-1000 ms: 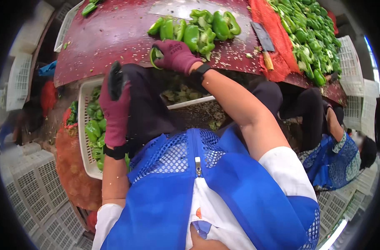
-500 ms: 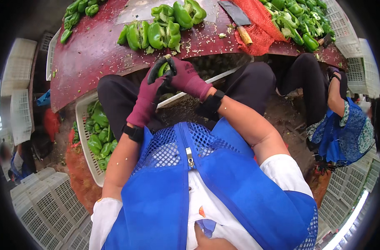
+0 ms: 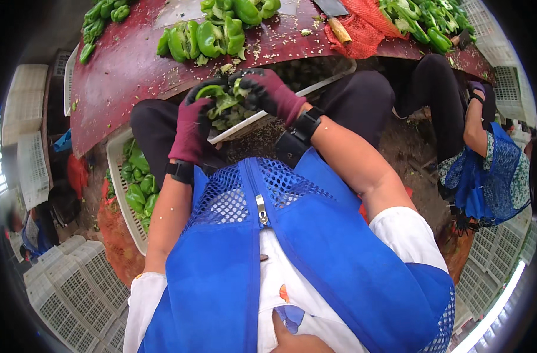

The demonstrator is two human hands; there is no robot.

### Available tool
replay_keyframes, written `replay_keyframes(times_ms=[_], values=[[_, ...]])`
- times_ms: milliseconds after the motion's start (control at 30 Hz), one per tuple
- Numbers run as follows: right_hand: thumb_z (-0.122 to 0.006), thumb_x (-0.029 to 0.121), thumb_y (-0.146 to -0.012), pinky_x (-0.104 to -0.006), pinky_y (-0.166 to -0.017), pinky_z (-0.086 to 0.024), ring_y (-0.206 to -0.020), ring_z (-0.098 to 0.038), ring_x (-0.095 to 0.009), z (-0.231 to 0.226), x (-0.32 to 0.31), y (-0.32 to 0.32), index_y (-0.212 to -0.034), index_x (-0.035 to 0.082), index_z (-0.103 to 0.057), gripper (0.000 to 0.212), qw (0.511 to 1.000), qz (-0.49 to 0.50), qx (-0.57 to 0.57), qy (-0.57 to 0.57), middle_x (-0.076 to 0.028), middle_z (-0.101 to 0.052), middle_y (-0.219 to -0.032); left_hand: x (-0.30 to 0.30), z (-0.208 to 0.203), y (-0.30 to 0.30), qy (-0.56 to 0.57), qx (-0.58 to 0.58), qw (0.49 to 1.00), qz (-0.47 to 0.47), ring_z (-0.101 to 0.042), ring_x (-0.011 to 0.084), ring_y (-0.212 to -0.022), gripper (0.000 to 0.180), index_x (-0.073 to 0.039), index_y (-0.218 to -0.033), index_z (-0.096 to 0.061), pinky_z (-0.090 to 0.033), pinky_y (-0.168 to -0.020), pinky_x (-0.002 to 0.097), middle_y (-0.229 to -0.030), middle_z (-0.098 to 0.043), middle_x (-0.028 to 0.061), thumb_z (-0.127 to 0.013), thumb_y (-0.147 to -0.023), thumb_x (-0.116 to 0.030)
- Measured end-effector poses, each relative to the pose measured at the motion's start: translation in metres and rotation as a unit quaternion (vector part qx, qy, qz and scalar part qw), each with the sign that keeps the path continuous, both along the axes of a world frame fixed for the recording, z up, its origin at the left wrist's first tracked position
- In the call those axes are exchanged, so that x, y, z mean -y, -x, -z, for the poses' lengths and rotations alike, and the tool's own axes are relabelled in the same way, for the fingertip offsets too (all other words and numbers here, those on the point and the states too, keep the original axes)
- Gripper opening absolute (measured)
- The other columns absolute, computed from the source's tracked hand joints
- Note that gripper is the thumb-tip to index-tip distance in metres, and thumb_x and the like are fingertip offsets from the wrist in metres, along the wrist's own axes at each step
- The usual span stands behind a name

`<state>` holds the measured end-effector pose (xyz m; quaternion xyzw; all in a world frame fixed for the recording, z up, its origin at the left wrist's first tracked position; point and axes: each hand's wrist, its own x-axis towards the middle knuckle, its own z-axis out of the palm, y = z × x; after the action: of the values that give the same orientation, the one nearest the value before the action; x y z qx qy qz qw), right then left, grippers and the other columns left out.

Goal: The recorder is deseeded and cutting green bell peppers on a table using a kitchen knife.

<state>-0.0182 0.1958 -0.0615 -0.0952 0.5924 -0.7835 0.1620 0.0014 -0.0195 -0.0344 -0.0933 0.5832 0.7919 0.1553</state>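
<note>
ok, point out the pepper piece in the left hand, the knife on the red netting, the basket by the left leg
Pepper piece (image 3: 222, 102): head view, green middle.
Knife (image 3: 340, 30): head view, wooden handle.
Basket (image 3: 121, 193): head view, left side wall.

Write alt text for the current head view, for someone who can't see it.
A gloved left hand holds a piece of green pepper close to the gloved right hand, in front of a red table bearing cut peppers and a knife.

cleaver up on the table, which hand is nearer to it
Right. The right hand is below and left of the cleaver in the view; the left hand, holding a green pepper piece, is farther left.
</note>
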Motion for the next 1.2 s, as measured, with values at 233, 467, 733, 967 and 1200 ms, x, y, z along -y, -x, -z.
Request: replay_keyframes(times_ms=[233, 467, 733, 967, 1200], values=[[-0.06, 0.025, -0.086, -0.0314, -0.073, -0.053, -0.084, -0.066, -0.023, -0.019, -0.006, 0.002, -0.122, 0.007, -0.059, 0.041, 0.895, -0.028, -0.092, -0.435, -0.008, -0.067, -0.094, 0.024, -0.005, -0.003, -0.074, -0.028, 0.995, -0.057, -0.063, 0.0227, -0.098, 0.04, 0.0, -0.123, -0.054, -0.054, -0.081, 0.0366, -0.114, -0.063, 0.0131, -0.054, -0.084, 0.001], [-0.053, 0.027, -0.084, -0.0442, -0.083, -0.05, -0.098, -0.063, -0.035, 0.002, 0.008, -0.003, -0.102, 0.009, -0.066, 0.029, 0.807, -0.116, -0.176, -0.551, -0.022, -0.065, -0.103, -0.031, -0.045, -0.017, 0.557, -0.475, 0.66, 0.169, -0.06, 0.0346, -0.106, 0.063, -0.016, -0.135, -0.047, -0.053, -0.086, 0.0382, -0.127, -0.055, 0.0176, -0.055, -0.076, 0.004], [-0.058, 0.03, -0.084, -0.044, -0.082, -0.05, -0.094, -0.062, -0.037, 0.006, 0.005, 0.001, -0.114, 0.011, -0.062, 0.036, 0.841, 0.028, -0.207, -0.499, -0.018, -0.066, -0.102, 0.057, -0.084, -0.016, 0.708, -0.42, 0.566, 0.035, -0.06, 0.032, -0.111, 0.071, -0.024, -0.139, -0.046, -0.052, -0.088, 0.0393, -0.135, -0.051, 0.016, -0.051, -0.075, 0.007], [-0.061, 0.026, -0.084, -0.0385, -0.078, -0.051, -0.091, -0.065, -0.034, -0.002, 0.003, 0.0, -0.113, 0.009, -0.063, 0.033, 0.892, 0.076, -0.179, -0.409, -0.017, -0.067, -0.098, 0.225, -0.022, -0.045, 0.709, -0.255, 0.613, -0.24, -0.045, 0.0365, -0.128, 0.064, -0.012, -0.138, -0.045, -0.041, -0.102, 0.0411, -0.137, -0.047, 0.0186, -0.051, -0.076, 0.004], [-0.065, 0.02, -0.082, -0.0361, -0.076, -0.052, -0.089, -0.066, -0.03, -0.011, 0.02, 0.003, -0.112, 0.005, -0.062, 0.034, 0.889, 0.123, -0.237, -0.372, -0.015, -0.066, -0.101, 0.281, 0.146, -0.101, 0.786, 0.054, 0.61, 0.083, -0.04, 0.0409, -0.131, 0.079, -0.015, -0.146, -0.031, -0.039, -0.102, 0.0487, -0.15, -0.032, 0.0175, -0.067, -0.078, -0.032]])
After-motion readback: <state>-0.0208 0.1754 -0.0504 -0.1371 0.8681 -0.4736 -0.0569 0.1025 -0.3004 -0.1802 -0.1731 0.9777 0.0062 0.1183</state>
